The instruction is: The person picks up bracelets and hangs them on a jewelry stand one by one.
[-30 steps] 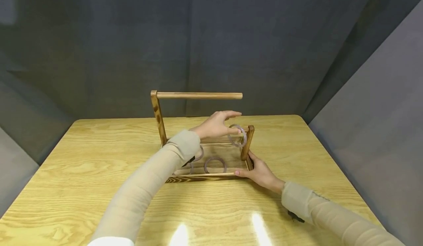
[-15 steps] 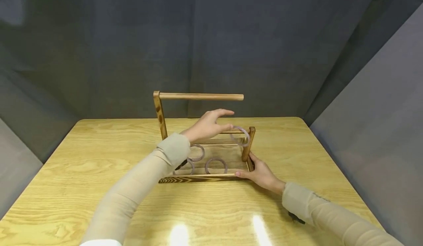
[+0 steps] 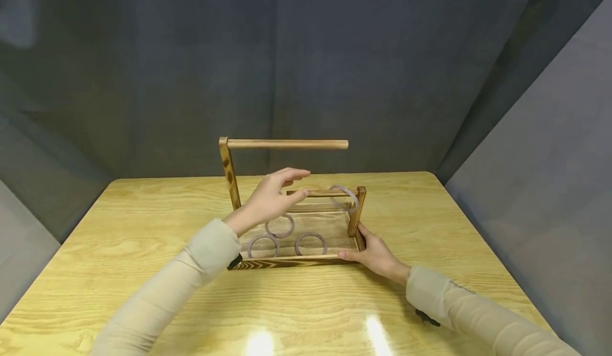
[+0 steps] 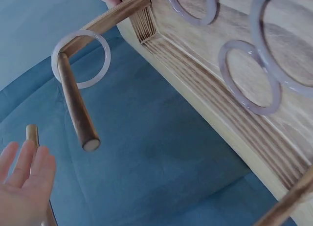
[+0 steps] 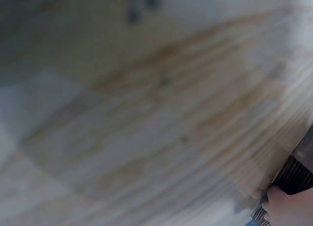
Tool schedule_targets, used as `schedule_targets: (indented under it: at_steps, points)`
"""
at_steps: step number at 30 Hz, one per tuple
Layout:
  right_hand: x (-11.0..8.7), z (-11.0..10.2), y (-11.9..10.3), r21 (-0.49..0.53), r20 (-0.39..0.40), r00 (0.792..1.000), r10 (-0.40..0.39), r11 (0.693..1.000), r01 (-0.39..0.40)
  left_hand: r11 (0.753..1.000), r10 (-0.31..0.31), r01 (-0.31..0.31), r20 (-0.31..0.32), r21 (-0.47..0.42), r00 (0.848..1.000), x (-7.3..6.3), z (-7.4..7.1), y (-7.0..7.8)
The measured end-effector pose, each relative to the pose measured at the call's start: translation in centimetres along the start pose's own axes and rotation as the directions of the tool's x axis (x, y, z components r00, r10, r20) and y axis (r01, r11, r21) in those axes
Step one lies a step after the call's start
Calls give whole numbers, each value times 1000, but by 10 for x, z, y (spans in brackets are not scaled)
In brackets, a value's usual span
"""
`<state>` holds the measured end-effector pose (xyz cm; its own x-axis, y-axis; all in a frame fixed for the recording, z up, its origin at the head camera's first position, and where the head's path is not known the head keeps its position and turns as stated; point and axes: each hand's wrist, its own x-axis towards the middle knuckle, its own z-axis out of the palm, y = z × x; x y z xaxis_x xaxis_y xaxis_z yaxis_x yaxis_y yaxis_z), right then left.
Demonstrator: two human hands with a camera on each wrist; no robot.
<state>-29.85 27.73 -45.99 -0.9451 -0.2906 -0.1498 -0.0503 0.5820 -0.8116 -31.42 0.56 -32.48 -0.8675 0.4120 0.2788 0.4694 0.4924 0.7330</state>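
Note:
A wooden jewellery stand (image 3: 301, 261) has a tray base, a tall upper rod (image 3: 287, 144) and a short lower rod (image 3: 317, 193). Around the lower rod hangs a pale lilac bangle (image 4: 108, 59), near its post. My left hand (image 3: 268, 199) is just left of that rod's free end, thumb and fingers apart, holding nothing. With my right hand (image 3: 380, 255) I grip the tray's right end, thumb on the front rim and fingers behind the end wall. Inside the tray lie a left bangle (image 3: 263, 235), a rear bangle (image 3: 280, 236) and a right bangle (image 3: 311, 234).
The stand rests on a wood-grain table (image 3: 143, 228). Dark cloth (image 3: 306, 69) hangs behind the table, and a grey panel (image 3: 550, 149) rises at the right. The right wrist view is mostly blurred wood grain.
My left hand has let go of the bangle, which now hangs on the lower rod, and has drawn back to the left. The right hand keeps its grip on the tray end.

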Motion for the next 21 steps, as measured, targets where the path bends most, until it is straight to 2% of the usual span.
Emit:
schedule_targets:
  at_steps: [4,10,16,21]
  points:
    - [1,-3,2,-6,-5,1000,4,1000,-4,1000,22,-22,-21,-8,1000,-8,-5,-2]
    - [4,-2,4,-12,-6,1000,7,1000,-7,999,39,-39,-14,6,999,-23,-6,-11]
    - [6,2,0,-5,-1,1000,31,1000,-31,997,59,-60,35,40,998,-40,-8,-23]
    - [8,2,-1,1,-6,1000,10,1000,-10,997,60,-64,96,45,994,-44,-10,-32]
